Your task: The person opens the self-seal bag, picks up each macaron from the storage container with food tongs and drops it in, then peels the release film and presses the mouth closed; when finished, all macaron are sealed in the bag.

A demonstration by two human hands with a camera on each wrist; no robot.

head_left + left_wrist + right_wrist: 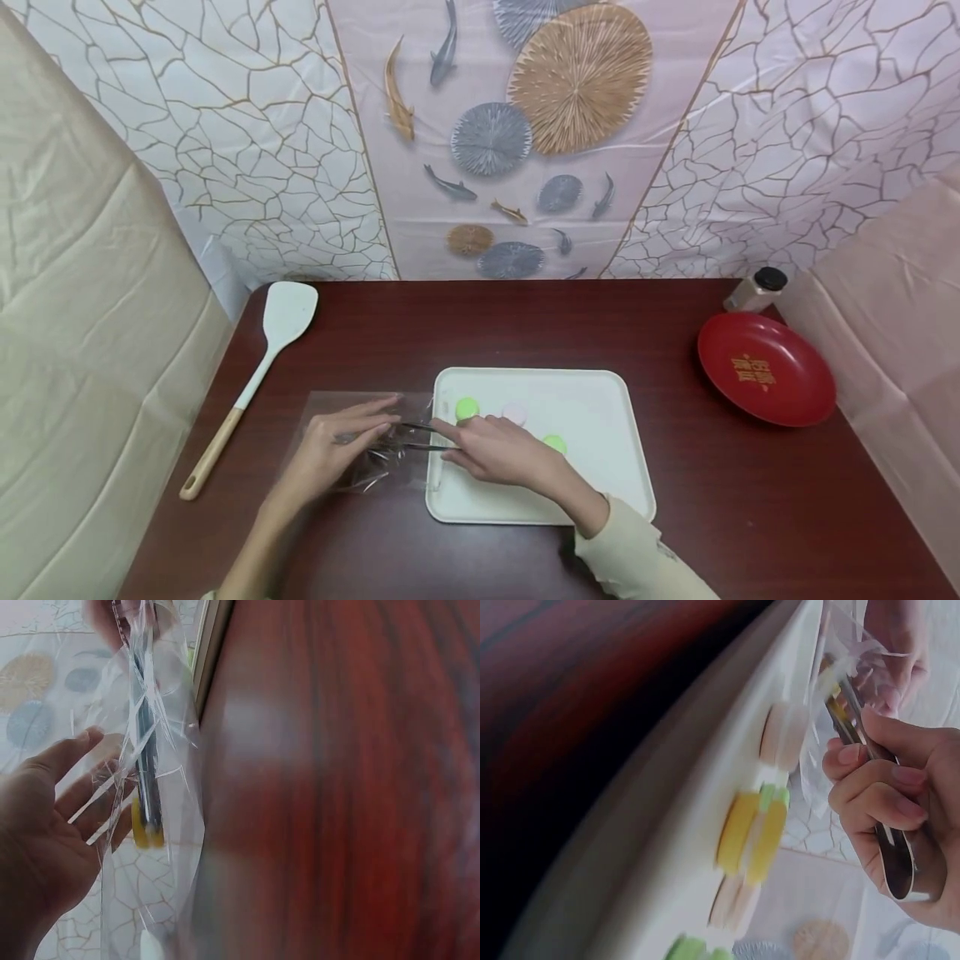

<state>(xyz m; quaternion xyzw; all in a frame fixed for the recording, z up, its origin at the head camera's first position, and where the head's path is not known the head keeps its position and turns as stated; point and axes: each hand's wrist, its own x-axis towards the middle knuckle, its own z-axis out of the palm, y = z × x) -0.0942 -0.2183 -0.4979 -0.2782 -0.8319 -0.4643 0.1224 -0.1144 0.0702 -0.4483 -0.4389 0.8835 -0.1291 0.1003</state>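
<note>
My right hand (495, 450) grips metal tongs (895, 859), fingers and thumb curled round the arms. The tongs reach leftward into a clear plastic bag (324, 406) lying partly over the tray's left edge. Between their tips, inside the bag, is a yellow piece (138, 825) that looks like a macaron. My left hand (337, 442) is at the bag with its fingers extended and thumb apart, fingertips against the film. On the white tray (600, 483) stand green macarons (467, 407), pale pink ones (784, 739) and a yellow macaron (739, 836), some hidden by my right hand in the head view.
A white spatula (291, 312) with a wooden handle lies at the table's left. Toward the right edge sits a red plate (798, 379), with a black-lidded jar (753, 292) behind it. Patterned cloth (285, 150) hangs along the back of the dark table (720, 500).
</note>
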